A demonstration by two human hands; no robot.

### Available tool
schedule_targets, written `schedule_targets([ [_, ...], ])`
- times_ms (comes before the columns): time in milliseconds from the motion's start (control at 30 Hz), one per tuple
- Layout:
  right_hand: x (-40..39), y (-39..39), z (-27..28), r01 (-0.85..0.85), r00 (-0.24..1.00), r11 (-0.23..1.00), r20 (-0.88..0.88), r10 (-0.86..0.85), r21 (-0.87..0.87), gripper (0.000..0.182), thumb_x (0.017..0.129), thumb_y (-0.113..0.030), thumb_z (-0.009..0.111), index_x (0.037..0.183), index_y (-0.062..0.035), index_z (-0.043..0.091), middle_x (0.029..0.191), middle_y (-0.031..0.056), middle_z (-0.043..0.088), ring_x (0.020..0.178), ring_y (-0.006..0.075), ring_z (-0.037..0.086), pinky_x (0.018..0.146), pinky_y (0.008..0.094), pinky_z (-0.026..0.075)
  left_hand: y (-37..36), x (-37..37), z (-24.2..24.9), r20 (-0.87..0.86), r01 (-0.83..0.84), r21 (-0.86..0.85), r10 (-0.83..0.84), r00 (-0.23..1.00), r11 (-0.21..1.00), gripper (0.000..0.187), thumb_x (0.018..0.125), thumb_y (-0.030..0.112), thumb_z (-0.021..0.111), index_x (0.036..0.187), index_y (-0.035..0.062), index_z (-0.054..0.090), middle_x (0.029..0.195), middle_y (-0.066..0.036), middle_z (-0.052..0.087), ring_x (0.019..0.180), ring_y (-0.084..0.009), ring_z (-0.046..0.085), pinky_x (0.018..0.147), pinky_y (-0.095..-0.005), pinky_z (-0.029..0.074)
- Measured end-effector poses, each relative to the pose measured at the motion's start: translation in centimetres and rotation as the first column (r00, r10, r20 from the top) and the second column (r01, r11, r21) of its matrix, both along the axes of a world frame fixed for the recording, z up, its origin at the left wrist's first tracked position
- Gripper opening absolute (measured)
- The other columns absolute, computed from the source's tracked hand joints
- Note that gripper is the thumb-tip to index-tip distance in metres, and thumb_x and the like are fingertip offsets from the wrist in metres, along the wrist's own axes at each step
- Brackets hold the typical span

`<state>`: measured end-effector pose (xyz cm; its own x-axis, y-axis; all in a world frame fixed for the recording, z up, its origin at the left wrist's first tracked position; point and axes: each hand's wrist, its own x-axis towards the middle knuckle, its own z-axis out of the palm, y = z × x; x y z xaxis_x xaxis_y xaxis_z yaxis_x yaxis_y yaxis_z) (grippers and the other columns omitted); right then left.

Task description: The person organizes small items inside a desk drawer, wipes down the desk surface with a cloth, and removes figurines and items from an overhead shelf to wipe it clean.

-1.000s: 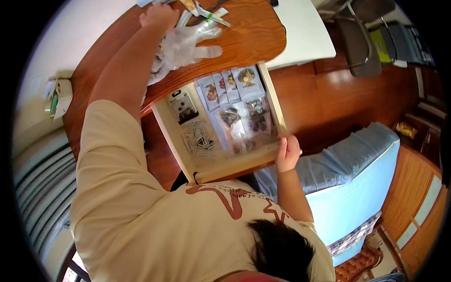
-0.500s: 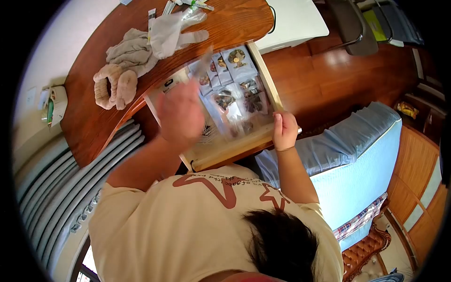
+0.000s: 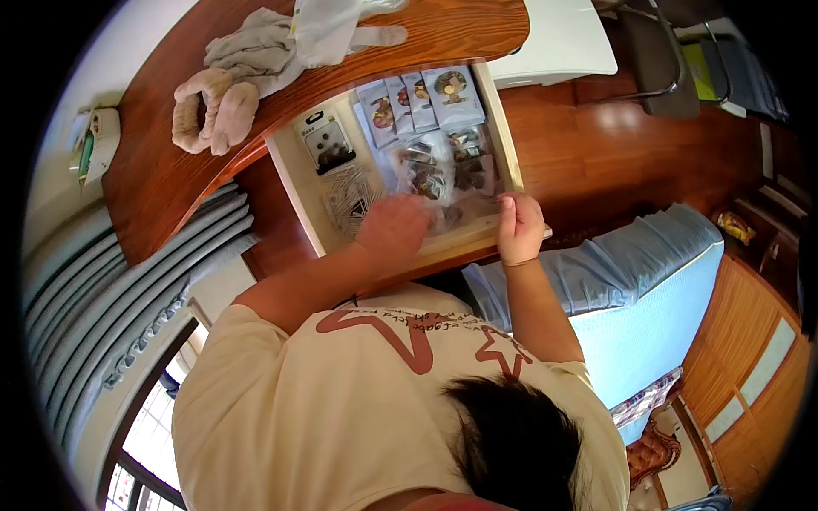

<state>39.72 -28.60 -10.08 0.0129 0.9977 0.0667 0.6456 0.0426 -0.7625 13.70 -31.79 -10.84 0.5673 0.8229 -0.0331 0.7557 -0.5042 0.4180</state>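
An open wooden drawer (image 3: 300, 209) sits in front of me, with small packets in it. My right hand (image 3: 521, 228) is closed on its front right corner, thumb uppermost. Blurred by motion, my left hand (image 3: 392, 228) reaches over the front part of the drawer, beside a clear plastic bag (image 3: 426, 175) of dark small items; its fingers are smeared. Pale packets with pictures (image 3: 453, 95) stand in a row at the back. On the left lie a black-and-white card pack (image 3: 327, 143) and a heap of thin light pieces (image 3: 348, 196).
Above the drawer is a brown wooden tabletop (image 3: 460, 30) bearing a fluffy beige headband (image 3: 213, 111), a grey cloth (image 3: 256, 51) and a clear plastic glove (image 3: 328, 30). A blue-covered chair back (image 3: 639, 324) stands at the right, grey-blue curtains (image 3: 145, 272) at the left.
My left hand has come down from over the drawer's left side to its front middle, uncovering the card pack. My right hand keeps its place on the drawer. The view has shifted slightly.
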Motion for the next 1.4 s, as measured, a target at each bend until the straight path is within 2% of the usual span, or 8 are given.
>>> schedule_targets([
  [333,-0.1,-0.1,-0.1,-0.021,1.000,0.999,-0.019,0.021,0.032,0.018,0.095,-0.018,0.059,0.088,-0.0026,0.066,0.086,0.0173,0.065,0.082,0.0373,0.061,0.076,0.0437,0.049,2.0,0.2,-2.8,-0.069,0.071,-0.121,-0.080,0.994,0.990,0.056,0.088,0.039,0.068,0.136,0.0127,0.056,0.157,-0.006,0.037,0.148,-0.0238,0.026,0.121,-0.0508,0.017],
  [500,-0.3,0.1,0.0,-0.022,0.999,1.000,-0.027,0.022,0.005,0.018,0.095,-0.018,0.058,0.088,-0.0026,0.066,0.084,0.0173,0.065,0.081,0.0376,0.061,0.074,0.0442,0.048,4.9,-1.3,0.8,-0.292,0.059,-0.083,-0.081,0.953,0.995,0.046,0.091,0.030,0.060,0.131,0.0090,0.056,0.145,-0.012,0.049,0.134,-0.0276,0.047,0.115,-0.0493,0.030],
  [567,-0.2,-0.1,-0.1,-0.012,1.000,1.000,-0.024,0.012,0.022,0.020,0.096,-0.019,0.057,0.088,-0.0024,0.066,0.084,0.0176,0.065,0.080,0.0380,0.060,0.073,0.0448,0.048,8.8,-2.7,2.2,-0.634,-0.393,-0.384,0.070,0.770,0.835,0.045,0.088,0.021,0.061,0.131,0.0085,0.054,0.137,-0.015,0.054,0.125,-0.0289,0.054,0.110,-0.0488,0.036],
  [633,-0.3,0.0,0.2,-0.015,1.000,1.000,-0.015,0.015,0.011,0.021,0.096,-0.020,0.057,0.088,-0.0023,0.066,0.084,0.0180,0.065,0.080,0.0384,0.061,0.073,0.0451,0.048,6.9,-6.7,-3.1,-0.588,-0.482,0.145,0.467,0.661,0.864,0.051,0.085,0.019,0.064,0.132,0.0057,0.051,0.134,-0.017,0.055,0.122,-0.0299,0.057,0.105,-0.0452,0.042],
  [700,-0.2,-0.2,0.2,-0.020,1.000,1.000,-0.002,0.020,-0.007,0.022,0.096,-0.021,0.057,0.089,-0.0021,0.066,0.084,0.0184,0.065,0.080,0.0389,0.061,0.073,0.0455,0.048,8.4,-9.3,-5.0,-0.602,-0.543,0.171,0.523,0.603,0.822,0.054,0.085,0.022,0.066,0.133,0.0023,0.048,0.133,-0.018,0.055,0.117,-0.0327,0.060,0.097,-0.0430,0.049],
  [900,-0.2,-0.1,0.0,-0.021,1.000,1.000,0.020,0.022,-0.015,0.024,0.097,-0.022,0.056,0.090,-0.0021,0.067,0.084,0.0192,0.065,0.081,0.0405,0.060,0.073,0.0464,0.048,12.5,-9.2,-1.1,-0.681,-0.558,-0.249,0.267,0.682,0.792,0.041,0.087,0.015,0.062,0.124,0.0002,0.055,0.129,-0.020,0.059,0.109,-0.0338,0.065,0.086,-0.0430,0.056],
  [1267,-0.3,-0.2,0.2,-0.006,1.000,1.000,0.015,0.006,-0.024,0.021,0.095,-0.022,0.060,0.089,-0.0035,0.067,0.085,0.0166,0.066,0.084,0.0370,0.061,0.076,0.0444,0.049,7.2,-7.3,6.1,-0.330,-0.697,-0.081,0.641,0.693,0.712,0.040,0.088,0.016,0.055,0.128,0.0065,0.059,0.130,-0.013,0.062,0.119,-0.0301,0.060,0.094,-0.0450,0.052],
  [1400,0.0,-0.1,-0.1,-0.027,0.999,1.000,-0.017,0.027,-0.001,0.018,0.093,-0.021,0.062,0.089,-0.0047,0.067,0.085,0.0157,0.066,0.083,0.0372,0.061,0.075,0.0442,0.050,1.0,-1.5,5.1,-0.128,-0.266,0.071,0.273,0.953,0.961,0.051,0.085,0.015,0.056,0.134,-0.0003,0.055,0.142,-0.017,0.054,0.129,-0.0327,0.054,0.109,-0.0452,0.041],
])
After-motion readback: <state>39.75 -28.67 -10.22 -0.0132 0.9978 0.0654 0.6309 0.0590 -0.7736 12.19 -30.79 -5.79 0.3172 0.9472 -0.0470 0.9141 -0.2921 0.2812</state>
